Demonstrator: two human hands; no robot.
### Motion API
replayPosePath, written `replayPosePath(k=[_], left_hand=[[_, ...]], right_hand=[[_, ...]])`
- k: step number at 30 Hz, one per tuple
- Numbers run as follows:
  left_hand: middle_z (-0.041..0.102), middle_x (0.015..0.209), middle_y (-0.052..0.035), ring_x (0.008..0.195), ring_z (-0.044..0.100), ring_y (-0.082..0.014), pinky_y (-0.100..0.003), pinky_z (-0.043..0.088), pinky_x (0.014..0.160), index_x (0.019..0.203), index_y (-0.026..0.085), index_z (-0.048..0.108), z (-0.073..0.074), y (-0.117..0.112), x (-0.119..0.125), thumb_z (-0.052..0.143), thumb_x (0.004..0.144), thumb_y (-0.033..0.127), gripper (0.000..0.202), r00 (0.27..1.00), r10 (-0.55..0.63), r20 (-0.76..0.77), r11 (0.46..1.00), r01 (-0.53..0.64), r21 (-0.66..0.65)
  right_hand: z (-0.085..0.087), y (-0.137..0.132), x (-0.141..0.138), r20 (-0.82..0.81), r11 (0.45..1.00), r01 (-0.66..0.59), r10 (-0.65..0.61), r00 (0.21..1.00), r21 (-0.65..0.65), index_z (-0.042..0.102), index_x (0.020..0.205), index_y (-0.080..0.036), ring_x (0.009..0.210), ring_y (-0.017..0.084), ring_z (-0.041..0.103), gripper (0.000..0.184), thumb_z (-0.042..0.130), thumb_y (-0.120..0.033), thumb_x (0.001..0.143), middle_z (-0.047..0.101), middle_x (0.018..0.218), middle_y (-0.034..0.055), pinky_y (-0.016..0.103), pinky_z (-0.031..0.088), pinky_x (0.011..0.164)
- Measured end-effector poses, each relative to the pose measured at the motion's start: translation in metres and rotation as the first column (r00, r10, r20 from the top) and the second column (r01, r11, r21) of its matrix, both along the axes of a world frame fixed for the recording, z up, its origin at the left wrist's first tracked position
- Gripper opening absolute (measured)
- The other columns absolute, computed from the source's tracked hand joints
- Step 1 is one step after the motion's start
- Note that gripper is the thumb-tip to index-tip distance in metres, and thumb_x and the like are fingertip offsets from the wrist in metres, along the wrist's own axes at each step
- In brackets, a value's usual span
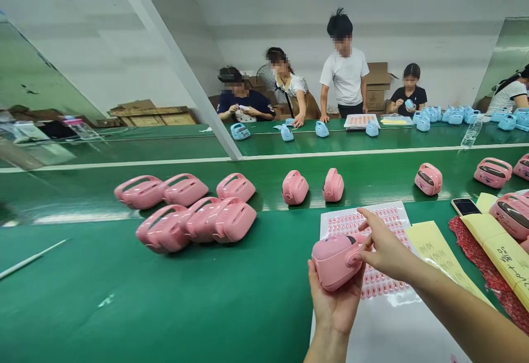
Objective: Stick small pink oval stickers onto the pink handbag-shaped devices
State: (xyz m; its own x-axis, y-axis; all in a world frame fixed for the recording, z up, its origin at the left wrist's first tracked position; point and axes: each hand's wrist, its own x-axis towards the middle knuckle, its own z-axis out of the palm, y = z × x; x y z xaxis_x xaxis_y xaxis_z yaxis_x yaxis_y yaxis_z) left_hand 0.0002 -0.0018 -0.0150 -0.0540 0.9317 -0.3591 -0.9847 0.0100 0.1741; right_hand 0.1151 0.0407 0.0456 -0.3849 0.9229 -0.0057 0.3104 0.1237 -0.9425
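Note:
My left hand [335,308] cups a small pink device [335,261] with a carry handle from below and holds it tilted above the bench. At the device's right side, the fingers of my right hand [380,244] are on its handle, with the index finger reaching out past it. Whether a small piece is under those fingers is hidden. Beneath both hands lies a white sheet [388,324] with rows of small pink oval stickers [390,217]. A yellow printed paper [438,253] is partly under the sheet's right side.
Several pink devices [235,220] are grouped left on the green bench [206,308]; others stand along the green belt [372,170]. To the right are a phone [466,206], yellow packets [498,242] and red bubble wrap [475,247]. Across, co-workers [345,71] handle blue devices [240,131].

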Motion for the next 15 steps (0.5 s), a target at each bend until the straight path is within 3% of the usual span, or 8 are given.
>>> replayPosePath(k=[5, 10, 15], left_hand=[[0.072, 0.085, -0.0168, 0.073, 0.069, -0.0250, -0.039, 0.054, 0.073, 0.090, 0.013, 0.068, 0.006, 0.000, 0.001, 0.036, 0.087, 0.043, 0.044, 1.000, -0.010, -0.003, 0.999, 0.010, -0.044], [0.072, 0.086, -0.0172, 0.075, 0.069, -0.0272, -0.042, 0.053, 0.074, 0.101, 0.013, 0.066, 0.008, -0.001, 0.001, 0.039, 0.086, 0.042, 0.042, 1.000, -0.012, 0.000, 0.998, 0.012, -0.059], [0.072, 0.084, -0.0161, 0.073, 0.069, -0.0264, -0.040, 0.054, 0.071, 0.097, 0.013, 0.066, 0.010, -0.001, 0.002, 0.038, 0.085, 0.044, 0.043, 1.000, -0.017, -0.004, 0.998, 0.017, -0.064]], right_hand=[[0.004, 0.000, -0.001, 0.088, 0.998, -0.017, 0.012, 0.996, 0.055, 0.029, 0.135, -0.022, 0.067, 0.008, 0.053, 0.081, 0.059, 0.006, 0.065, 0.046, 0.113, 0.0075, 0.033, 0.048, 0.081], [0.011, 0.003, 0.002, 0.121, 0.995, -0.089, 0.094, 0.988, -0.046, 0.024, 0.138, -0.021, 0.060, 0.006, 0.053, 0.084, 0.064, -0.001, 0.067, 0.045, 0.114, 0.0091, 0.031, 0.050, 0.071], [0.018, 0.003, 0.002, 0.152, 0.995, -0.086, 0.094, 0.984, -0.056, 0.022, 0.139, -0.019, 0.060, 0.006, 0.052, 0.086, 0.065, -0.003, 0.067, 0.045, 0.114, 0.0097, 0.030, 0.049, 0.072]])
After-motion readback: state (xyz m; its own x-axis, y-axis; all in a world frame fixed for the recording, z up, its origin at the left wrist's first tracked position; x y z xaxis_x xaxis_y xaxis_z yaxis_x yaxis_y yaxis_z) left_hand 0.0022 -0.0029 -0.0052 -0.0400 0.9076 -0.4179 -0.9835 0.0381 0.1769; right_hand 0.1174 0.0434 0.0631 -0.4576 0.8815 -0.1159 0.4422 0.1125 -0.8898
